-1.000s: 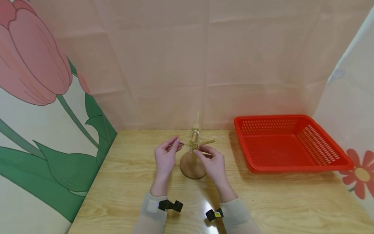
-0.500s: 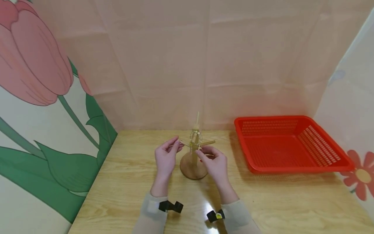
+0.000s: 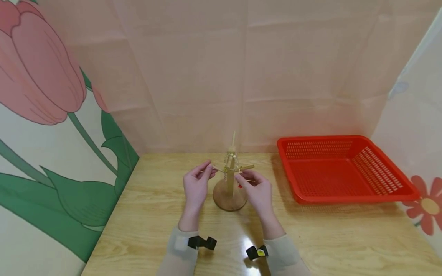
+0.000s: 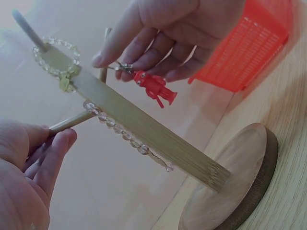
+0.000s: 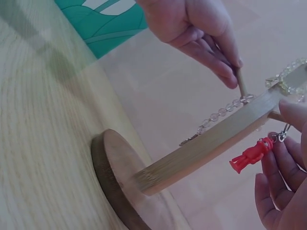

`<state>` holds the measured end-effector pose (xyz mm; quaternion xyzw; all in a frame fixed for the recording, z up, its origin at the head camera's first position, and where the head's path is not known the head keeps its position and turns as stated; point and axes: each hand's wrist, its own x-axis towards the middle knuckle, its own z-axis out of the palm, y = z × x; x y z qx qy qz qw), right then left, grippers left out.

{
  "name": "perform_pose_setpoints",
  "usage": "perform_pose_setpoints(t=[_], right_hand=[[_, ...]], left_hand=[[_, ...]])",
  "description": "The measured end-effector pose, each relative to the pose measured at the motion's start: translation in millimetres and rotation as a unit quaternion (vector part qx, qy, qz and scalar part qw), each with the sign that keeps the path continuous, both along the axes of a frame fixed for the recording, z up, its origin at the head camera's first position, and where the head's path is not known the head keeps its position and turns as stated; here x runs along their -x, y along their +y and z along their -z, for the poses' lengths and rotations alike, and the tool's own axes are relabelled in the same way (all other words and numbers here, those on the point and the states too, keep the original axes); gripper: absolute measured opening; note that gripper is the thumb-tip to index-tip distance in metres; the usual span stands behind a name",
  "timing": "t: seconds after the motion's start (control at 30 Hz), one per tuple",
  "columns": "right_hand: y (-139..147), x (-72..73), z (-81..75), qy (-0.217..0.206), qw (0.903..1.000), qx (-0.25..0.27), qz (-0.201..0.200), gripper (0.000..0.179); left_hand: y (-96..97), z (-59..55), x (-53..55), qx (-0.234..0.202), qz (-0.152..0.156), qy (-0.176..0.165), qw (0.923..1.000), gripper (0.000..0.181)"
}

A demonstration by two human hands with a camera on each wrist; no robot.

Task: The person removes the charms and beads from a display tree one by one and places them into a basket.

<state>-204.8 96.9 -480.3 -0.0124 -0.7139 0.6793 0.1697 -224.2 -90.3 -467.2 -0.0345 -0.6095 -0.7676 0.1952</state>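
The left hand pinches a wooden peg; the right hand holds a red toy by its metal clasp; the toy looks light and hard; best held there.

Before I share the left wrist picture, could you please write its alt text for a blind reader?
A right hand holds a red figure close to one peg of a wooden stand, while a left hand pinches another peg. One beaded bracelet hangs from it, another bracelet at the top; a red basket stands behind.
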Motion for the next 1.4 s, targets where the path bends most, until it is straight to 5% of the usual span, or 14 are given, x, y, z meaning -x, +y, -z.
perform_pose_setpoints(t=[0.27, 0.87, 1.4], right_hand=[[6.3, 2.7, -3.6, -0.016, 0.9994, -0.015, 0.026, 0.024], [22.9, -0.6, -12.6, 0.045, 0.9978, 0.038, 0.029, 0.031], [30.0, -3.6, -18.1, 0.058, 0.9965, 0.037, 0.046, 0.033]], left_hand=[[-0.2, 0.1, 0.7, -0.004, 0.0, 0.003, 1.0, 0.024], [0.6, -0.9, -0.6, -0.01, 0.001, 0.001, 0.9999, 0.018], [-0.1, -0.3, -0.7, 0.0, -0.004, 0.004, 1.0, 0.022]])
